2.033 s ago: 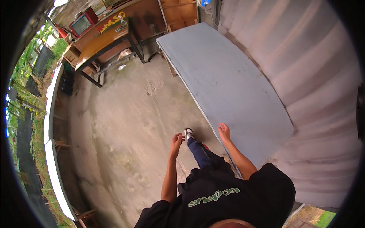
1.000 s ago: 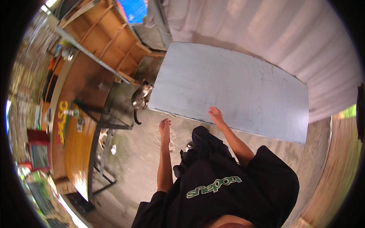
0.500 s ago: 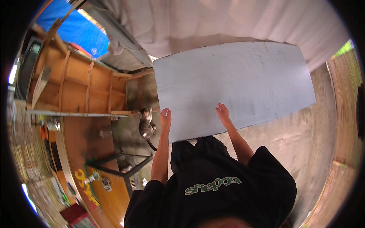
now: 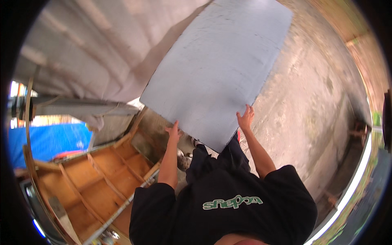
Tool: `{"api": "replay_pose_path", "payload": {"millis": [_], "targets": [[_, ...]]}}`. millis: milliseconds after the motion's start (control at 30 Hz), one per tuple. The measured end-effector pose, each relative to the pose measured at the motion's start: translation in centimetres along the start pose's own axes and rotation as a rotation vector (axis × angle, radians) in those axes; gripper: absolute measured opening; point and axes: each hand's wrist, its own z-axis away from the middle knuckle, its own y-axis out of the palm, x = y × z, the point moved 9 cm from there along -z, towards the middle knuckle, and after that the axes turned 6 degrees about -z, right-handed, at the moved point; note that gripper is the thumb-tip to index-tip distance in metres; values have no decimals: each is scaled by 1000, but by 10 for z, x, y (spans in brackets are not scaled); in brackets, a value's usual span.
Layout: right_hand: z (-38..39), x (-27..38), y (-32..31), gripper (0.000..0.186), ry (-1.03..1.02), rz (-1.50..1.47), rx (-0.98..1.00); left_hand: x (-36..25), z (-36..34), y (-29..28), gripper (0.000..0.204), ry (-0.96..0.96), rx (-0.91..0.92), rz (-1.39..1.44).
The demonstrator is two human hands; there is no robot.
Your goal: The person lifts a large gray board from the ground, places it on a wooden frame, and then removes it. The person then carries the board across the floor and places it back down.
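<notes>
A large flat grey-blue board [image 4: 216, 69] stretches away from just before my legs, one corner pointing toward me. My left hand [image 4: 173, 131] is at its near left edge, thumb apart from the fingers. At the right edge, close to the near corner, my right hand [image 4: 246, 118] has its fingers spread, the tips over the border. Whether either hand bears on the board I cannot tell. Neither hand is closed round it. What carries the board from below is hidden.
A patterned cat [image 4: 183, 161] is partly hidden beside my left forearm. At lower left lies a wooden frame [image 4: 98, 175] with slats, near a blue tarp [image 4: 53, 141]. Pale hanging cloth [image 4: 118, 45] is on the far left. Concrete floor [image 4: 302, 110] spreads to the right.
My view has turned rightward, so the board's long side now runs away from me. My right hand has come to its right edge, my left to the near left edge.
</notes>
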Motion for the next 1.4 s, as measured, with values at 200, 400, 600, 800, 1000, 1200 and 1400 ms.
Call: {"api": "replay_pose_path", "payload": {"millis": [200,400,600,800,1000,1200,1400], "targets": [[66,-13,27,96,229,-739,51,1,-20,10,97,-55,405,-45],[93,-30,54,106,622,-980,207,6,-27,13,84,-98,417,-63],[116,-26,58,100,739,-1095,160,8,-29,41,84,-74,560,28],[124,-20,60,84,694,-1053,18,7,-43,24,90,-59,528,-26],[156,20,88,91,650,-1031,14,-40,-51,-28,91,-40,482,-13],[204,68,109,103,700,-948,35,-68,-63,-94,87,-15,416,-22],[261,57,144,105,766,-961,211,-46,-44,-136,86,-12,476,-98]]}}
